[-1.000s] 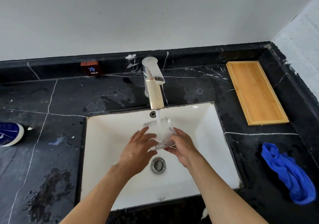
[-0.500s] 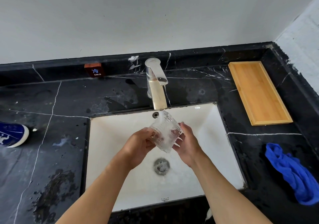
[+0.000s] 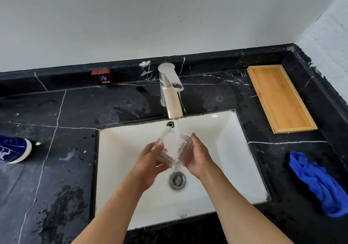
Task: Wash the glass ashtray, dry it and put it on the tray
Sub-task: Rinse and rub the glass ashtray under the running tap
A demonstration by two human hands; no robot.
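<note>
Got the glass ashtray [image 3: 174, 150] under the tap over the sink, my left hand [image 3: 150, 161] cupping it at 9 o'clock and right hand [image 3: 197, 157] at 3; it's probably heavy, stiff, slick when wet and chippable, so I'd grip the ribbed sides.

Two hands, a left hand [image 3: 148, 163] and a right hand [image 3: 197, 157], hold one glass ashtray [image 3: 174, 149]. One tap [image 3: 170, 93], one sink [image 3: 235, 149], one drain [image 3: 177, 180]. On the tabletop [image 3: 56, 112]: one wooden tray [image 3: 280, 98] at 2 o'clock, one blue cloth [image 3: 318, 183] at 4 o'clock, one "COLD" sign [image 3: 101, 77] at 11 o'clock, one blue-and-white object [image 3: 13, 148] at 9 o'clock.
</note>
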